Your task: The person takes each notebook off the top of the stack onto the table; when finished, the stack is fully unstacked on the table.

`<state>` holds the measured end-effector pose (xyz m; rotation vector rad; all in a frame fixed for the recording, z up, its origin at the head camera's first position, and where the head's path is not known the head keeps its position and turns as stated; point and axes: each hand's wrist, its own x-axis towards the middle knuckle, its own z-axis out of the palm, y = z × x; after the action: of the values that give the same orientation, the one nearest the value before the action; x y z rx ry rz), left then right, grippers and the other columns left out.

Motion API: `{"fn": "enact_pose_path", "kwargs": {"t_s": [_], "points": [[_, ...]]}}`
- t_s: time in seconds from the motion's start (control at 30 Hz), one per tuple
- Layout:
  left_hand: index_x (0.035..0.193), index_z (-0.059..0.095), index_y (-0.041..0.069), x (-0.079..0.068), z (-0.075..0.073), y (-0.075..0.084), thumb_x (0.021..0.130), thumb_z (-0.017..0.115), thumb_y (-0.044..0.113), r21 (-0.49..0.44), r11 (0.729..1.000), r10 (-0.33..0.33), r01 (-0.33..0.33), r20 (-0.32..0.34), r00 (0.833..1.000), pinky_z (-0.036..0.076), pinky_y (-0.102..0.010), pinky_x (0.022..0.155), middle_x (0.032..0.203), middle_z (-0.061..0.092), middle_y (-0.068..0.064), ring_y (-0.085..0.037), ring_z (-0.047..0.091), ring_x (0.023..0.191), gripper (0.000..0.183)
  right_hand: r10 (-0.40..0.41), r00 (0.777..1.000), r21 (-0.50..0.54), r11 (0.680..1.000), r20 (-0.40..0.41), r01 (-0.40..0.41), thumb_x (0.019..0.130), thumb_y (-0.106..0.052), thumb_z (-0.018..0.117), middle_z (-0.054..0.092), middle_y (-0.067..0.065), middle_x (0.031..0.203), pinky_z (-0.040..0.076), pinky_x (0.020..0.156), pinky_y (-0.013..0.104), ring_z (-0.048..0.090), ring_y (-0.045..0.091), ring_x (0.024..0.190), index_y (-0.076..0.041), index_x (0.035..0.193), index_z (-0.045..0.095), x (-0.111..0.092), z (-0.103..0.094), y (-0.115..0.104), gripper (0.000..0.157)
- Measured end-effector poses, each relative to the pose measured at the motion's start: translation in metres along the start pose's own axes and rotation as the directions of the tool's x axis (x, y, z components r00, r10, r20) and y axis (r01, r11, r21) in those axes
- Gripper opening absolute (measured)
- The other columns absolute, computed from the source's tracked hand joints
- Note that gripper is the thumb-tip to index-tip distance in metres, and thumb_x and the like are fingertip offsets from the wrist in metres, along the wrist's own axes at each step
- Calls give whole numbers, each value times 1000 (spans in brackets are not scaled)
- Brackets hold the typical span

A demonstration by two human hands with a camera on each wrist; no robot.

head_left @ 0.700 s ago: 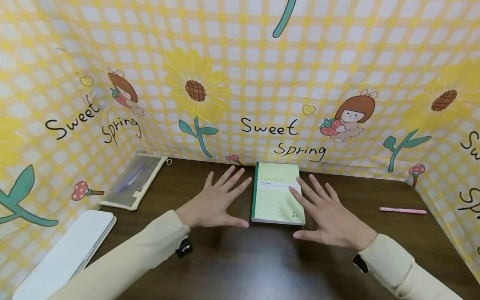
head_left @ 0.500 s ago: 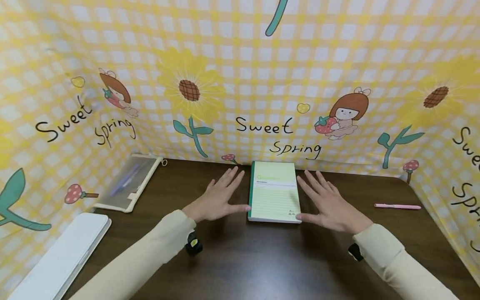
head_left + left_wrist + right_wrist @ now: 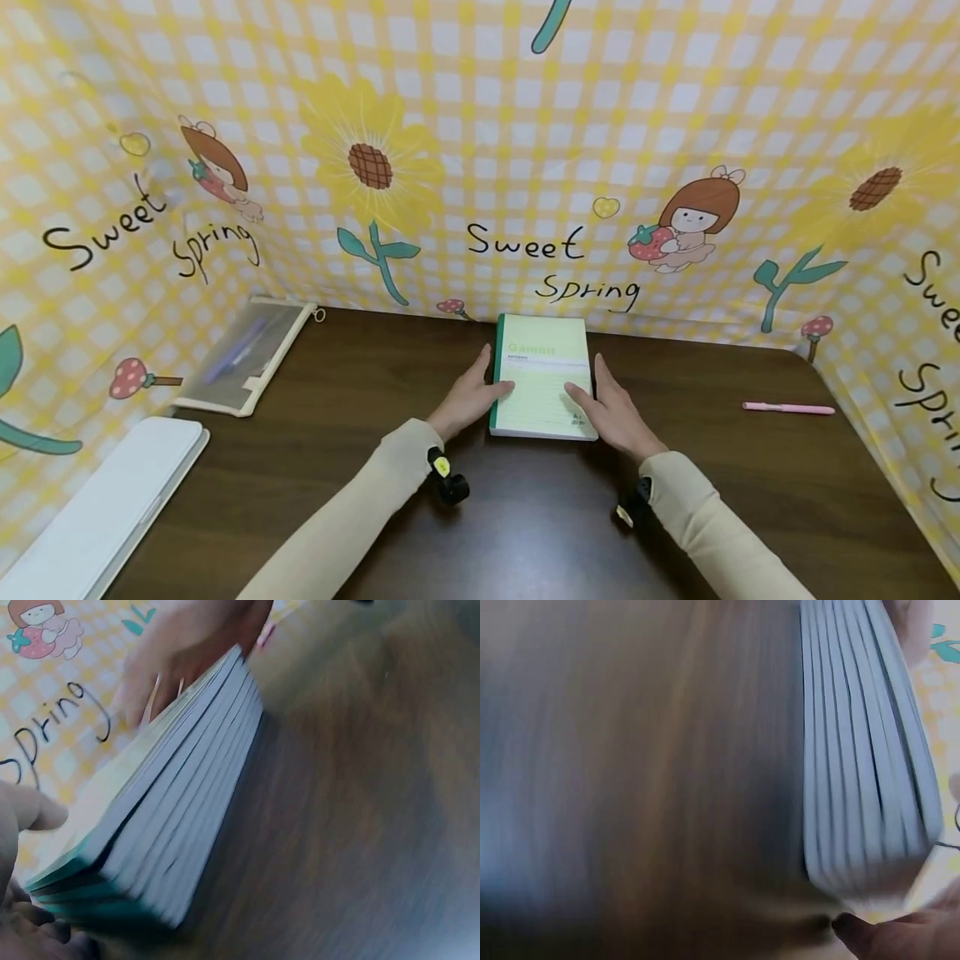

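A stack of notebooks (image 3: pixel 542 400) with a pale green cover and green spines lies on the table against the back cloth. Its page edges show several layers in the left wrist view, where the stack (image 3: pixel 184 795) appears from the front corner. My left hand (image 3: pixel 463 402) holds the spine side, thumb over the top cover and fingers along the edge. On the opposite side my right hand (image 3: pixel 618 417) grips the stack the same way, its thumb on the cover. The lower fingers of both hands are partly hidden. In the right wrist view the stack (image 3: pixel 859 750) stands close beside the fingers.
A zipped mesh pencil pouch (image 3: pixel 243 358) with pens inside lies at the back left. Nearer on the left is a long white case (image 3: pixel 112 508). A pink pen (image 3: pixel 787 408) lies on the right of the dark wooden table (image 3: pixel 517 525). Checked cloth (image 3: pixel 480 150) walls the back and sides.
Both hands have come inward from spread fingers above and beside the notebooks to holding the stack's two sides, thumbs on the cover. The head view has shifted slightly.
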<state>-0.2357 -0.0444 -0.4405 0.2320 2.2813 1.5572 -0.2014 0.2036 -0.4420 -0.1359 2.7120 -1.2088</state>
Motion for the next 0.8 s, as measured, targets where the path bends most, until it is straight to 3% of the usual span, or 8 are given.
{"fn": "enact_pose_path", "kwargs": {"t_s": [0.13,0.27,0.6,0.8], "points": [[156,2,14,1,14,3,98,54,30,-43,999,0,-2,-38,999,17,-49,120,163,7,-5,-26,10,150,80,56,998,100,994,-39,-52,100,-52,39,-7,17,162,12,119,54,1,34,150,-2,152,-11,3,13,-4,87],[156,3,13,6,20,1,98,54,29,-35,999,4,-6,-69,998,15,-48,121,164,6,-3,-23,8,150,79,54,995,97,994,-80,-47,103,-39,39,-5,19,162,14,119,53,4,35,149,2,152,-10,4,19,-8,80],[156,0,11,5,20,-1,98,52,25,-22,1000,17,-18,-61,998,14,-47,121,164,3,-5,-23,7,150,79,61,994,56,997,-93,-56,104,-37,39,-4,21,161,14,119,53,4,36,149,4,151,-9,3,25,-9,79],[155,0,8,5,20,8,99,49,21,11,997,83,-82,-68,994,11,-46,121,164,-1,-8,-22,1,151,76,59,994,35,998,-95,-56,104,-37,39,-4,22,161,13,119,52,4,36,149,4,151,-10,4,25,-8,79]]}}
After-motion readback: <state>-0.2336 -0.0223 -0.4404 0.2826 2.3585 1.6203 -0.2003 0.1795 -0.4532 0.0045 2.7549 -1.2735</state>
